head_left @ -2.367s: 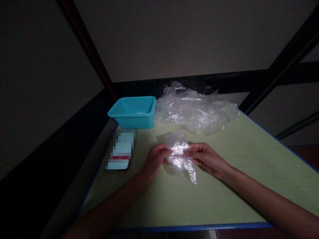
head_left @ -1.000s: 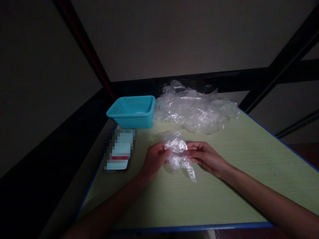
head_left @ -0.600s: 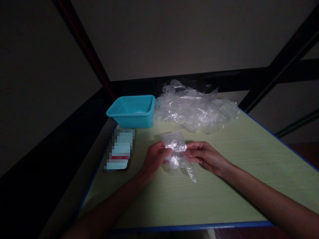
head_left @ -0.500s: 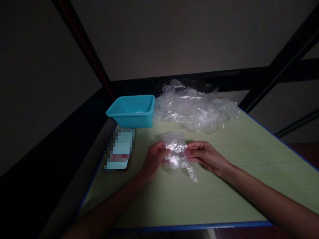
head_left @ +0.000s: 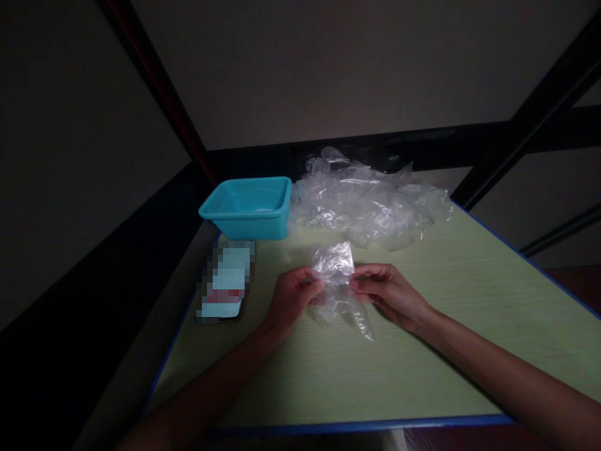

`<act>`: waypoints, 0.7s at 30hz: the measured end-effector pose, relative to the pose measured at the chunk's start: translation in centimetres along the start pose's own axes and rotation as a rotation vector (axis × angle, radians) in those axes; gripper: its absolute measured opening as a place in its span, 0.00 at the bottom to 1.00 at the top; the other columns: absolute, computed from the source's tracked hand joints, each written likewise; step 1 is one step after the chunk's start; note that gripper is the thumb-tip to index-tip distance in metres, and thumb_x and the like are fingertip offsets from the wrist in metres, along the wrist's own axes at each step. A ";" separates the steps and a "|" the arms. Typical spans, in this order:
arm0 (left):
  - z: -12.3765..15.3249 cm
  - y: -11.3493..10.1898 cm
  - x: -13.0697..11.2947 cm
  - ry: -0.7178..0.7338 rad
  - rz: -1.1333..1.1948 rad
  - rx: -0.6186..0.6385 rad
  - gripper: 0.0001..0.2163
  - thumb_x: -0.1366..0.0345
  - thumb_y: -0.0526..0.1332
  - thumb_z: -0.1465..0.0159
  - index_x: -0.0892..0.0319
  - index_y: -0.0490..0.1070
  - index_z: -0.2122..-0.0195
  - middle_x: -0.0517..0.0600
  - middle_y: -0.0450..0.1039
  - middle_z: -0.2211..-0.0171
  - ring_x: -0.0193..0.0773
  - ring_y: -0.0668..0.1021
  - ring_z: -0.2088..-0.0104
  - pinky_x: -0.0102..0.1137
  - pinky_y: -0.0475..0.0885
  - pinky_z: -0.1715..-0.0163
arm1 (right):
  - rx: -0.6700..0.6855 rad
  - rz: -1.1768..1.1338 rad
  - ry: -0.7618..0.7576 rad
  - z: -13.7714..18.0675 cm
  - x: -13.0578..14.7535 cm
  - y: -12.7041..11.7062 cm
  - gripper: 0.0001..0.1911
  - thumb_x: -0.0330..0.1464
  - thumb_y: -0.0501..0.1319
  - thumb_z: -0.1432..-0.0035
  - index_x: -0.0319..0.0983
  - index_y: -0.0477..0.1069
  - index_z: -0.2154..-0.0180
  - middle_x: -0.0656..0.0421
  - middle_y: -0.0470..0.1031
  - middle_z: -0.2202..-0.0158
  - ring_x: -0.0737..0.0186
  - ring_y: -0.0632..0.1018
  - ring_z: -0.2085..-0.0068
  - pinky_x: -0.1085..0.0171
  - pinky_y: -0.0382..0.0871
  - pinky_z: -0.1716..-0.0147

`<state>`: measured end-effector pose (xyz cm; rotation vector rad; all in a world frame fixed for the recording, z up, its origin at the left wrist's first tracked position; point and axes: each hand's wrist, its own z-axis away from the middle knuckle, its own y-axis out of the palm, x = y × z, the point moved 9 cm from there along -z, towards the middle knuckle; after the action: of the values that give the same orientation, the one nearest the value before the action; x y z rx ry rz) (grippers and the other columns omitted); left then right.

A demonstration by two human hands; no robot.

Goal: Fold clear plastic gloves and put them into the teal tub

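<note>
A clear disposable plastic glove (head_left: 334,266), partly folded, is stretched between my two hands over the table. My left hand (head_left: 295,294) pinches its left edge between thumb and fingers. On the opposite edge, my right hand (head_left: 389,291) grips it in the same way. A finger-like end of the film hangs down toward me at the lower right. Behind it lies a crumpled heap of similar clear plastic gloves (head_left: 366,203), apart from both hands.
A turquoise plastic basin (head_left: 248,227) stands at the back left, beside the heap. In front of it lies a phone-like object (head_left: 228,282), its surface pixelated. The pale green table (head_left: 300,388) has a blue edge, and a wall with dark beams rises behind.
The upper part of the glove now stands up and catches the light, while its lower part looks less bunched. Both hands keep their pinch in nearly the same place.
</note>
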<state>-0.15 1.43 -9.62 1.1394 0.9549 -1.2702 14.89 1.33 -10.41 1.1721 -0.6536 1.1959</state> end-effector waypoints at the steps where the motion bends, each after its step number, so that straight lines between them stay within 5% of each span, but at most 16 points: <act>1: 0.0 0.0 -0.1 0.010 -0.002 0.000 0.08 0.65 0.65 0.57 0.62 0.71 0.77 0.45 0.71 0.81 0.31 0.73 0.79 0.25 0.70 0.79 | -0.007 -0.003 -0.004 0.0 0.0 -0.1 0.10 0.28 0.73 0.71 0.41 0.77 0.79 0.62 0.77 0.77 0.69 0.75 0.76 0.65 0.73 0.70; 14: 0.3 0.3 -1.6 0.143 -0.059 -0.005 0.03 0.67 0.62 0.56 0.61 0.70 0.81 0.43 0.66 0.84 0.28 0.68 0.83 0.21 0.63 0.84 | -0.009 0.015 -0.105 0.1 0.6 0.2 0.08 0.29 0.72 0.71 0.40 0.76 0.82 0.62 0.74 0.77 0.69 0.72 0.75 0.67 0.67 0.72; 21: 0.7 0.1 -3.2 0.356 -0.067 -0.015 0.02 0.69 0.63 0.55 0.59 0.75 0.82 0.49 0.69 0.72 0.34 0.72 0.71 0.24 0.68 0.77 | 0.003 0.097 -0.248 0.3 1.7 0.4 0.03 0.30 0.68 0.66 0.43 0.75 0.84 0.60 0.73 0.72 0.65 0.70 0.70 0.67 0.62 0.74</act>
<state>-0.36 1.40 -6.32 1.3590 1.2714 -1.1304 15.08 1.63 -8.65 1.3164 -0.9039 1.1414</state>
